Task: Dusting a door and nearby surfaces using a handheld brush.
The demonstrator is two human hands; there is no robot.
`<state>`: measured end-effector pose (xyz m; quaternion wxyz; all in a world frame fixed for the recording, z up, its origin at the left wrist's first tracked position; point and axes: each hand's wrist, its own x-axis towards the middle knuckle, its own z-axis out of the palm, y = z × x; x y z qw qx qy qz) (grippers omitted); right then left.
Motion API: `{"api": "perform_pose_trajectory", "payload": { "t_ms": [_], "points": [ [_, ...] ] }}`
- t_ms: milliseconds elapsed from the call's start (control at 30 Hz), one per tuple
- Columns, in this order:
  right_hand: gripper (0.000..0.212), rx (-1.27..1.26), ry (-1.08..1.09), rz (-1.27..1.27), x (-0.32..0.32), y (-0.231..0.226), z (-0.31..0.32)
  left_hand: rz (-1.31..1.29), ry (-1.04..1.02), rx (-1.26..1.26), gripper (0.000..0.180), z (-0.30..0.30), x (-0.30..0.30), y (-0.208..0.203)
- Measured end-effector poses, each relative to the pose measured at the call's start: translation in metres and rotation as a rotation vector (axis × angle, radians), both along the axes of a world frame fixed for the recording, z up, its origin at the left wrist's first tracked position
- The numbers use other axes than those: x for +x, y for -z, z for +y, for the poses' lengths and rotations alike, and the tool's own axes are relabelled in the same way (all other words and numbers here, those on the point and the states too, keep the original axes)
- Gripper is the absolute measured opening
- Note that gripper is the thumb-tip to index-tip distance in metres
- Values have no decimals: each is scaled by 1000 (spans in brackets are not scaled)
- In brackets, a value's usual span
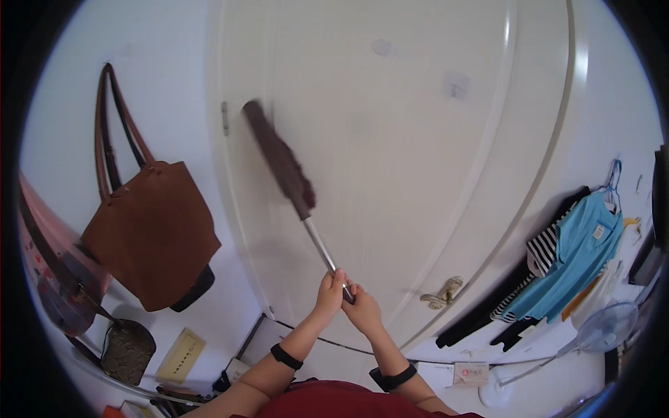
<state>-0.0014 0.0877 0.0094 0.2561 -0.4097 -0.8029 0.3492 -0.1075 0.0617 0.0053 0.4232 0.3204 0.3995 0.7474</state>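
Observation:
Both of my hands are closed round the lower end of a long-handled duster. My left hand grips its metal pole just above the dark handle end. Right beside it, a little lower, my right hand wraps the handle end. The duster's brown fluffy head points up and to the left, in front of the white door. It looks slightly blurred, and I cannot tell whether it touches the door panel.
A brown tote bag hangs on the left wall, with a patterned pouch lower down. The door handle sits at the right. Further right hang a blue shirt and other clothes, above a standing fan.

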Motion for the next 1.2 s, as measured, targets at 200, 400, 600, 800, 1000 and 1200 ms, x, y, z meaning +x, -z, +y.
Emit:
{"api": "perform_pose_trajectory", "payload": {
  "t_ms": [200, 400, 600, 800, 1000, 1200],
  "points": [
    [26, -165, 242, 529, 69, 19, 10, 617, 206, -209, 36, 30, 87, -30],
    [18, -189, 416, 829, 140, 18, 16, 1079, 278, -200, 38, 48, 178, -49],
    [29, -67, 454, 752, 156, 32, 16, 1134, 321, -226, 45, 45, 191, -50],
    [18, -159, 273, 817, 103, 75, 20, 1144, 254, -239, 47, 20, 139, -47],
    [33, -148, 99, 508, 28, 40, -5, 463, 36, -89, 26, 5, 52, 4],
    [37, -57, -14, 6, -15, 13, -14, 176, -133, -59, 32, -15, -8, 17]
  ]
}}
